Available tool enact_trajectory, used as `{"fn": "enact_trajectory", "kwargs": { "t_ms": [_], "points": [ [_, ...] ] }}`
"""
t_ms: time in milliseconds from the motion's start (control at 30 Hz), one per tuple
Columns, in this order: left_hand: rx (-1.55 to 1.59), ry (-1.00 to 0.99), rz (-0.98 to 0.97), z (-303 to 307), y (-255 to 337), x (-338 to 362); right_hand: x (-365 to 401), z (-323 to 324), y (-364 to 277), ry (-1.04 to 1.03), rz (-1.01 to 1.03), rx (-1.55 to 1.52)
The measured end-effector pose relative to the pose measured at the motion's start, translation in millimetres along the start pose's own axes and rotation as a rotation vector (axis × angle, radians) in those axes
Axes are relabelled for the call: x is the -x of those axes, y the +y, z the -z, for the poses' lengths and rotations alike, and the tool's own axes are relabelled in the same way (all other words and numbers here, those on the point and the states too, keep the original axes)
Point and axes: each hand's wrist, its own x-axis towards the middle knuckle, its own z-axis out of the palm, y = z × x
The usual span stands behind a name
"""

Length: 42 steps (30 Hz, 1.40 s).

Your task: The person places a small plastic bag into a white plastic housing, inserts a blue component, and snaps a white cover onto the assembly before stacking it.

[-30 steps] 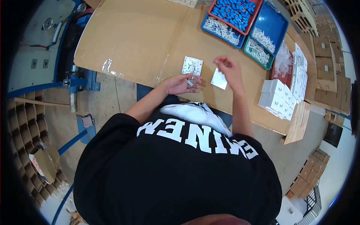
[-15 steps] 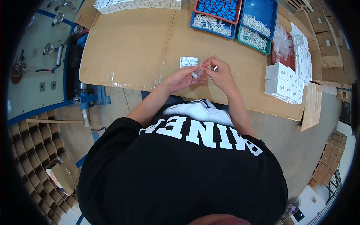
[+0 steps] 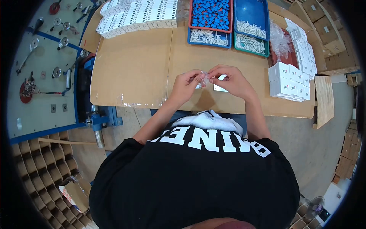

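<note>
Two hands meet over the tabletop's [image 3: 133,68] near middle: the left hand [image 3: 181,89] and right hand [image 3: 236,84] both pinch a small clear bag [image 3: 205,79] with their fingertips. What the bag holds is too small to tell. Under the right hand, a white plate [image 3: 220,88] lies on the tabletop, partly covered; a pale piece [image 3: 198,86] shows beside the left hand, mostly hidden.

The tabletop's near edge runs just before the shirt [image 3: 190,179]. Its left half has a wide bare stretch, with room to move up to the left edge; on the right, the gap ends at the boxes [image 3: 284,86] by the right edge. At the tabletop's far middle, a red tray [image 3: 211,29] of blue parts [image 3: 211,15] overlaps another tray [image 3: 209,44], their far side cut off. Crumpled plastic [image 3: 280,45] blurs what lies beneath.
</note>
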Motion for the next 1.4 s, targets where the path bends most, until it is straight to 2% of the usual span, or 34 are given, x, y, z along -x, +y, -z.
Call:
{"fn": "enact_trajectory", "kwargs": {
  "t_ms": [67, 133, 200, 333, 400, 533, 667, 733, 800, 1200, 1400],
  "points": [
    [0.149, 0.087, 0.069, -3, 10, -2, 3, 0, -4, 0.020, -0.010, -0.011],
    [0.069, 0.094, 0.007, -5, 15, -5, 5, 1, -6, 0.030, -0.026, -0.022],
    [-0.009, 0.104, -0.050, -7, 20, -4, 6, 1, -9, -0.009, -0.171, -0.097],
    [0.079, 0.142, -0.048, -9, 20, -2, 9, -3, -17, 0.028, -0.129, -0.096],
    [0.155, 0.177, -0.064, -10, 20, -4, 9, -6, -19, 0.203, -0.073, -0.203],
    [0.214, 0.235, -0.073, -11, 24, -3, 8, -14, -18, 0.294, -0.037, -0.167],
    [0.293, 0.269, -0.126, -14, 33, -3, 6, -22, -21, 0.373, -0.001, -0.264],
    [0.297, 0.269, -0.131, -15, 35, -4, 6, -26, -22, 0.382, -0.025, -0.281],
    [0.303, 0.259, -0.133, -17, 38, -5, 6, -32, -19, 0.419, -0.027, -0.434],
    [0.293, 0.212, -0.186, -25, 55, -10, 12, -33, -16, 0.550, -0.024, -0.685],
    [0.291, 0.171, -0.196, -26, 54, -16, 16, -25, -11, 0.537, -0.021, -0.618]
  ]
}}
